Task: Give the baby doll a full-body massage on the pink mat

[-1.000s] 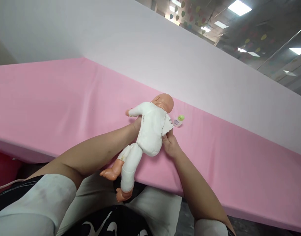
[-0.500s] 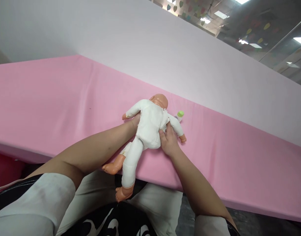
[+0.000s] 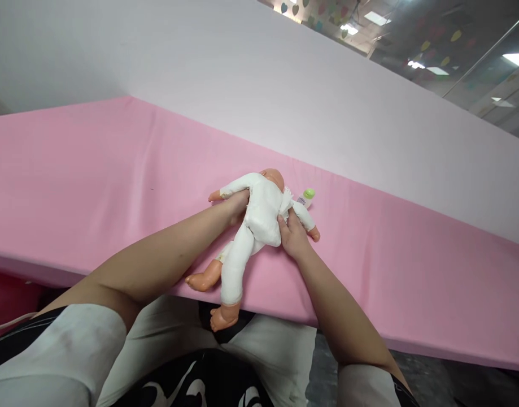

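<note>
L hand (image 3: 238, 202) & R hand (image 3: 292, 233) fingers grip doll (image 3: 259, 217) torso on pink table (image 3: 94, 186); small bottle (image 3: 306, 196) just behind.

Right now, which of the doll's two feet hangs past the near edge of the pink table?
The foot on the straight, white-sleeved leg, dangling over the lap. The other foot, on the bare bent leg, lies farther left, about at the pink table edge.

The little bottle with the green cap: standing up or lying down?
Lying down: the bottle rests on its side on the pink sheet, behind the doll.
</note>
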`<state>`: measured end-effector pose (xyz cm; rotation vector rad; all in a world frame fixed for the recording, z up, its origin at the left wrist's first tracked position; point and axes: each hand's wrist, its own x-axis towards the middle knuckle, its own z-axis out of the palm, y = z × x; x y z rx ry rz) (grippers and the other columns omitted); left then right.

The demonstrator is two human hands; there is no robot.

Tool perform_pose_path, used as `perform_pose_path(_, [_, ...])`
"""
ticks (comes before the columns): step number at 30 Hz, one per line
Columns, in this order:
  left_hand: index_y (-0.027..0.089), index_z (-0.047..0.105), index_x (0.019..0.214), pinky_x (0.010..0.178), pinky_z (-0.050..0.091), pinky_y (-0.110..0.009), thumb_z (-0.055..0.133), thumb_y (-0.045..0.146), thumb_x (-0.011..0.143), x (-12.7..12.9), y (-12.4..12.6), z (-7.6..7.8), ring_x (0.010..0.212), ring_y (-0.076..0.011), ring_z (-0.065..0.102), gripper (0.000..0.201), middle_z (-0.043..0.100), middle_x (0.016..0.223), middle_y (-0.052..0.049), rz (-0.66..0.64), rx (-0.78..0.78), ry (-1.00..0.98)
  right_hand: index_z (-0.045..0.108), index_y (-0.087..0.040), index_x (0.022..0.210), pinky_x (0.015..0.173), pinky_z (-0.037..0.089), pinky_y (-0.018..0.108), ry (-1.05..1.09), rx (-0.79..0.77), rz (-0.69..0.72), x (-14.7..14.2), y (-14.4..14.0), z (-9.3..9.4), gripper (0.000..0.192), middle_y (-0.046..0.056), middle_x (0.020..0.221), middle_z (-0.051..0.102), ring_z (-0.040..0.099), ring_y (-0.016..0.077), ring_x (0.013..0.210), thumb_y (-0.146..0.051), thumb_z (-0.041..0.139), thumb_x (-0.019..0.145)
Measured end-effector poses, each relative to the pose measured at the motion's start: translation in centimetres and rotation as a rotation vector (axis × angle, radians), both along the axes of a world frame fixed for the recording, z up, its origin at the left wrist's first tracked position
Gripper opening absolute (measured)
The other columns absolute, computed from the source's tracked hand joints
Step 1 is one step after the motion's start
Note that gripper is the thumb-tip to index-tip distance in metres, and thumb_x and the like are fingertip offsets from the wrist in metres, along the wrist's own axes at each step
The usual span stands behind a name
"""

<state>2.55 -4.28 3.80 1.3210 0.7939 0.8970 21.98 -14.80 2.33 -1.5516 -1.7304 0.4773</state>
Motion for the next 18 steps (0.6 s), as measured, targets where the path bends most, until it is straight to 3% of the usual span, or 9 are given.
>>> perform_pose_path(2, [0.020, 0.062, 0.083, 0.076, 0.055, -0.037, 0.064, 0.065, 0.090, -0.8, 0.6, -0.2, 0.076, -0.0218, 0.064, 0.046, 0.063, 0.066, -0.004, 0.060, -0.039, 0.191, 0.032, -0.024, 0.167, 0.129, 0.030, 0.059, 0.006, -0.037, -0.032, 0.6, 0.3, -0.1, 0.074, 0.015, 0.163, 0.050, 0.041, 0.0344, 0.156, -0.065, 0.041, 0.106])
perform_pose_path(4, [0.021, 0.061, 0.069, 0.073, 0.053, -0.036, 0.072, 0.053, 0.086, -1.9, 0.3, 0.4, 0.070, -0.0205, 0.061, 0.037, 0.063, 0.065, -0.004, 0.108, 0.033, 0.305, 0.038, -0.025, 0.164, 0.126, 0.035, 0.060, 0.008, -0.083, -0.063, 1.2, 0.6, -0.2, 0.072, 0.016, 0.157, 0.056, 0.047, 0.0364, 0.151, -0.066, 0.041, 0.105])
perform_pose_path(5, [0.022, 0.060, 0.065, 0.075, 0.052, -0.037, 0.072, 0.051, 0.085, -2.5, -0.2, 1.0, 0.072, -0.0212, 0.061, 0.037, 0.062, 0.064, -0.003, 0.153, 0.106, 0.332, 0.041, -0.024, 0.163, 0.124, 0.037, 0.060, 0.009, -0.100, -0.076, 1.4, 0.7, -0.3, 0.072, 0.016, 0.153, 0.060, 0.051, 0.0370, 0.148, -0.067, 0.042, 0.104])
perform_pose_path(7, [0.022, 0.064, 0.069, 0.084, 0.053, -0.040, 0.067, 0.051, 0.088, -3.1, -1.6, 2.3, 0.083, -0.0250, 0.066, 0.035, 0.065, 0.072, -0.004, 0.291, 0.476, 0.367, 0.046, -0.024, 0.159, 0.120, 0.042, 0.059, 0.002, -0.120, -0.092, 1.8, 0.9, -0.5, 0.071, 0.016, 0.144, 0.067, 0.058, 0.0375, 0.140, -0.069, 0.043, 0.103])
perform_pose_path(9, [0.022, 0.075, 0.093, 0.104, 0.049, -0.046, 0.072, 0.052, 0.082, -3.1, -3.2, 3.3, 0.110, -0.0315, 0.066, 0.032, 0.074, 0.105, -0.008, 0.142, 0.757, 0.354, 0.052, -0.024, 0.154, 0.115, 0.045, 0.058, -0.021, -0.131, -0.109, 2.1, 1.0, -0.6, 0.069, 0.016, 0.137, 0.070, 0.063, 0.0375, 0.132, -0.070, 0.044, 0.103])
perform_pose_path(11, [0.025, 0.076, 0.115, 0.120, 0.037, -0.053, 0.078, 0.054, 0.078, -2.6, -4.1, 3.5, 0.132, -0.0379, 0.057, 0.047, 0.070, 0.131, -0.009, -0.041, 0.894, 0.432, 0.059, -0.025, 0.146, 0.111, 0.048, 0.057, -0.056, -0.146, -0.140, 2.1, 1.0, -0.6, 0.065, 0.015, 0.130, 0.074, 0.067, 0.0371, 0.124, -0.070, 0.044, 0.102])
perform_pose_path(13, [0.026, 0.075, 0.123, 0.127, 0.028, -0.056, 0.076, 0.050, 0.081, -1.9, -4.2, 2.8, 0.139, -0.0401, 0.051, 0.048, 0.066, 0.139, -0.009, -0.076, 0.916, 0.533, 0.066, -0.024, 0.135, 0.106, 0.052, 0.055, -0.068, -0.163, -0.155, 1.9, 0.8, -0.5, 0.062, 0.014, 0.120, 0.077, 0.071, 0.0353, 0.114, -0.070, 0.043, 0.102])
perform_pose_path(15, [0.024, 0.074, 0.125, 0.125, 0.031, -0.057, 0.068, 0.044, 0.089, -1.2, -3.6, 1.6, 0.138, -0.0394, 0.053, 0.042, 0.066, 0.139, -0.011, 0.023, 0.871, 0.587, 0.067, -0.022, 0.133, 0.105, 0.053, 0.054, -0.055, -0.161, -0.149, 1.5, 0.7, -0.6, 0.061, 0.013, 0.118, 0.077, 0.072, 0.0340, 0.111, -0.070, 0.046, 0.101])
perform_pose_path(18, [0.021, 0.069, 0.132, 0.116, 0.043, -0.054, 0.057, 0.041, 0.096, -0.7, -2.3, -0.3, 0.132, -0.0378, 0.058, 0.044, 0.065, 0.141, -0.013, 0.143, 0.743, 0.600, 0.055, -0.018, 0.150, 0.117, 0.045, 0.056, -0.070, -0.108, -0.117, 0.4, 0.5, -1.0, 0.073, 0.017, 0.145, 0.065, 0.061, 0.0365, 0.136, -0.068, 0.058, 0.096])
